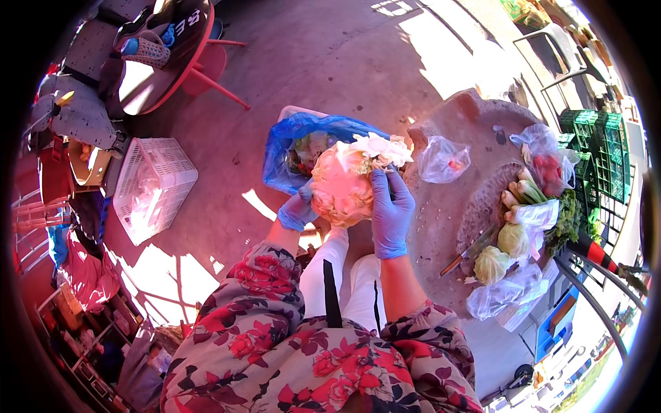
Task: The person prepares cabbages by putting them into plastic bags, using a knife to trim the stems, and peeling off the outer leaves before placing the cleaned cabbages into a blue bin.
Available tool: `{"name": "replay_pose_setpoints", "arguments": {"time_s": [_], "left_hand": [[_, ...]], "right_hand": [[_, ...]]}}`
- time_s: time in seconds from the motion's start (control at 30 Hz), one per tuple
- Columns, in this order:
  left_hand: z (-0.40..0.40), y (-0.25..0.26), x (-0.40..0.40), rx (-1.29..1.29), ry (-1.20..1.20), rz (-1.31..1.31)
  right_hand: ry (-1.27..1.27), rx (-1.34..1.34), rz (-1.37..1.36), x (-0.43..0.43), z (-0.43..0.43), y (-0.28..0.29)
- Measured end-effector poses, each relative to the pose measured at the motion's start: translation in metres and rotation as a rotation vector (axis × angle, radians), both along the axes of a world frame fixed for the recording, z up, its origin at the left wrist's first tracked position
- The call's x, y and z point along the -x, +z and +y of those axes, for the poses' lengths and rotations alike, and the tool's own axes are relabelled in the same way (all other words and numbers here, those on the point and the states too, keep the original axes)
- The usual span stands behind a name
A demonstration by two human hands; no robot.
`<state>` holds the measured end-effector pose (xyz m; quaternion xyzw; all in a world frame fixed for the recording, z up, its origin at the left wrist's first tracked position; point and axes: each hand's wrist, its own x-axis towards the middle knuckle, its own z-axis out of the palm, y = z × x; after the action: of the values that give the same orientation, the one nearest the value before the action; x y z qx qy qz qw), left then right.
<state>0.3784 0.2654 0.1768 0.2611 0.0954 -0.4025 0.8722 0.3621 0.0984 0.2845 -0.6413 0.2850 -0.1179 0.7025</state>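
Note:
A large pale head of leafy vegetable, seemingly a cauliflower or lettuce (pixel 341 186), is held up in front of me. My left hand (pixel 298 209), in a blue glove, supports its left side. At its upper right, my right hand (pixel 392 211), gloved too, pinches the whitish leaves or stem end. Behind and below the head stands a crate lined with a blue plastic bag (pixel 276 160), with leafy scraps inside. To the right, a knife (pixel 472 247) lies on a stone slab (pixel 439 217), close to two cabbages (pixel 512 240).
Spring onions (pixel 526 187), bagged red vegetables (pixel 546 168) and a small clear bag (pixel 444 159) lie on the slab. Green crates (pixel 609 149) stand beyond it. At left are a white plastic crate (pixel 173 180) on the floor and a round table (pixel 181 77) with red legs.

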Motion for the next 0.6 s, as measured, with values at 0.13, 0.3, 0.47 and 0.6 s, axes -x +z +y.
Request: {"name": "replay_pose_setpoints", "arguments": {"time_s": [0.13,0.3,0.47,0.6], "left_hand": [[0.018,-0.027,0.007,-0.275,-0.003,-0.200],[0.022,-0.009,-0.008,-0.103,0.123,-0.098],[0.025,0.004,-0.019,-0.063,0.146,-0.099],[0.023,0.007,-0.022,-0.054,0.140,-0.099]], "right_hand": [[-0.195,-0.479,0.029,-0.003,-0.015,-0.002],[0.018,-0.816,0.013,0.007,-0.061,-0.032],[0.303,-0.442,0.304,0.007,-0.058,-0.065],[0.552,0.046,0.063,0.006,-0.028,-0.075]]}}
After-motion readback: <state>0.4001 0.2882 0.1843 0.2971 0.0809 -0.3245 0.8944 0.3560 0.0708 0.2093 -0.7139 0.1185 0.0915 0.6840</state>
